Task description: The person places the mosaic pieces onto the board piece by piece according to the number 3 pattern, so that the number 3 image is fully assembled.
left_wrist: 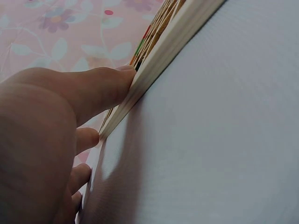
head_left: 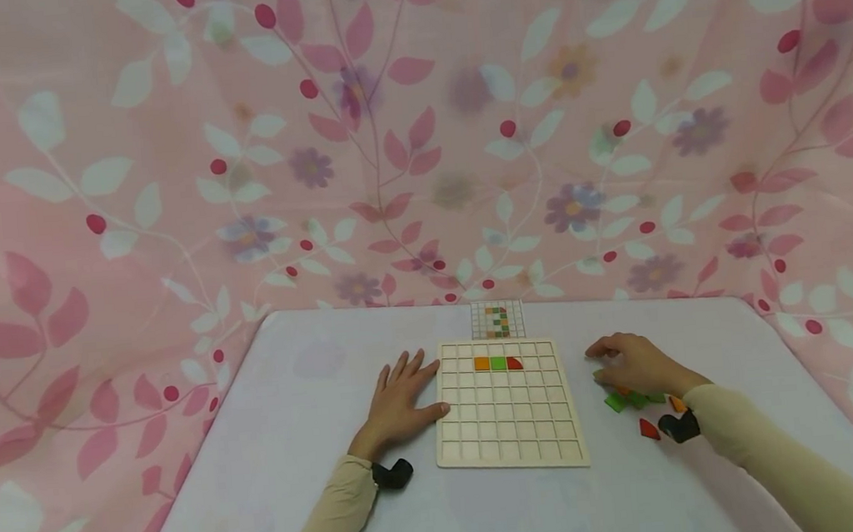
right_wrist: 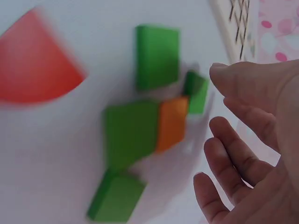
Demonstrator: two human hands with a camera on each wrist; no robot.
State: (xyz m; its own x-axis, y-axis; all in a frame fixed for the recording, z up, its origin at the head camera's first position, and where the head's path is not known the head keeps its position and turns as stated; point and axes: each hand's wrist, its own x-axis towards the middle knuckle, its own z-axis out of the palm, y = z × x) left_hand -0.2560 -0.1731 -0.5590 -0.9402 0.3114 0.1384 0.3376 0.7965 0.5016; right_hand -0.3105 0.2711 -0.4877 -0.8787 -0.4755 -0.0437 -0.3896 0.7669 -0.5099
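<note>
A pale wooden grid board (head_left: pixel 487 430) lies on the table. In its upper rows sit an orange square (head_left: pixel 483 364), a green square (head_left: pixel 498 364) and a red quarter-round piece (head_left: pixel 514 363) in a line. My left hand (head_left: pixel 400 406) rests at the board's left side, fingers spread, its thumb touching the edge (left_wrist: pixel 156 63). Over a loose group of pieces right of the board hovers my right hand (head_left: pixel 637 364). In the right wrist view its thumb and fingers (right_wrist: pixel 245 175) are apart, loosely bent, with nothing visible between them. Near them lie green pieces (right_wrist: pixel 159 58) and an orange piece (right_wrist: pixel 172 123).
Behind the board lies a small card (head_left: pixel 479 329) printed with a coloured grid pattern. A loose red quarter-round piece (head_left: pixel 648 429) lies nearer the front, below the right hand. Pink floral cloth (head_left: pixel 450 189) hangs behind the white-covered table (head_left: pixel 506 514).
</note>
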